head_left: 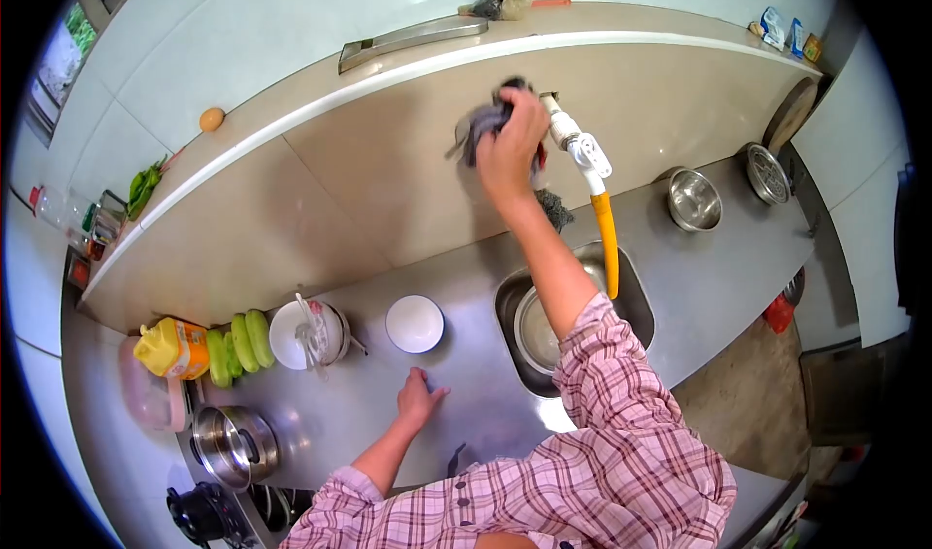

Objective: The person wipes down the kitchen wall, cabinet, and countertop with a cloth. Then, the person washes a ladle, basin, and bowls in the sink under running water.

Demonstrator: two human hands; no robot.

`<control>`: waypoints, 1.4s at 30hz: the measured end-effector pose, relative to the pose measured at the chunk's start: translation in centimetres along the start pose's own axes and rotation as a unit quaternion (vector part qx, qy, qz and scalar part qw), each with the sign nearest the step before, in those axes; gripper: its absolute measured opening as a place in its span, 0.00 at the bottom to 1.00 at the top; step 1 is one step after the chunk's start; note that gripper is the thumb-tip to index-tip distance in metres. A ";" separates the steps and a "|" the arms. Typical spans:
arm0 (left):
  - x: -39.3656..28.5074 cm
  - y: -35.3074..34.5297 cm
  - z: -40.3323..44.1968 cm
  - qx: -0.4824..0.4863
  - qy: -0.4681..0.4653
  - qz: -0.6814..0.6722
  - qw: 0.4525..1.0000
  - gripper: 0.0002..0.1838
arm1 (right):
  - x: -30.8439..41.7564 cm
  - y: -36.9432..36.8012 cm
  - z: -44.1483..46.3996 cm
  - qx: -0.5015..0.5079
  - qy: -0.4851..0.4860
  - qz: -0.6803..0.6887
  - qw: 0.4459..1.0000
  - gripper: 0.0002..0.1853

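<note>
Steel counter (485, 394), tan wall (359, 170) at twelve o'clock. Right hand (516, 151) up by the wall, fingers closed round dark cloth (480, 127), nine o'clock of white tap (586, 153). Left hand (418, 401) at six o'clock of white bowl (415, 324); thumb apart, fingers loosely bent.

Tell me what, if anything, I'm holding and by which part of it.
Your right hand holds a dark cloth, bunched up, by the side nearest the white tap. Your left hand appears to hold nothing.
</note>
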State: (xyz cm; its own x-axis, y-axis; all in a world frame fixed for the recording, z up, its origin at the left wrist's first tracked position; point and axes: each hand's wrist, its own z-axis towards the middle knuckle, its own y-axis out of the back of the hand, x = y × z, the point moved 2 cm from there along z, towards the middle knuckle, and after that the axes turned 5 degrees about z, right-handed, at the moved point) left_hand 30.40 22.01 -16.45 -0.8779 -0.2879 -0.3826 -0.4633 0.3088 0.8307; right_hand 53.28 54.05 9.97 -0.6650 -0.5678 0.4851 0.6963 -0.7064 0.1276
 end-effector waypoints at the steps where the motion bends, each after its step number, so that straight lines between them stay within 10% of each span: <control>1: -0.2 0.3 0.0 0.026 0.013 -0.002 1.000 0.33 | 0.6 -0.2 2.0 -0.017 0.014 0.002 1.000 0.29; 6: -0.5 0.7 0.0 0.062 0.032 -0.002 0.998 0.33 | 0.8 -1.1 3.6 -0.076 0.077 -0.035 0.994 0.32; 17: 0.2 0.1 0.1 0.027 -0.003 -0.001 1.000 0.33 | -4.0 -1.2 -10.8 0.039 -0.243 0.016 0.969 0.27; 25: -0.4 0.7 -0.2 0.023 -0.003 -0.006 1.000 0.34 | 8.0 -6.9 2.2 -0.089 0.036 0.018 0.995 0.25; 33: -0.3 0.7 0.5 0.054 0.013 0.005 0.998 0.37 | 14.5 -14.9 -12.1 0.318 0.423 0.102 0.842 0.22; 42: -0.5 0.9 0.2 0.047 0.009 0.008 0.999 0.39 | -4.7 -3.9 -21.7 0.539 0.360 0.013 0.761 0.18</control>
State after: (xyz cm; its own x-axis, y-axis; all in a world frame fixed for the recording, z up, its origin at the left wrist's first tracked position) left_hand 30.41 22.67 -15.59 -0.8838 -0.2978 -0.3608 -0.4584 0.3970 0.7952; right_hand 47.85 50.26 -11.62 -0.3522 -0.9345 -0.0509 0.2709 -0.1538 0.9502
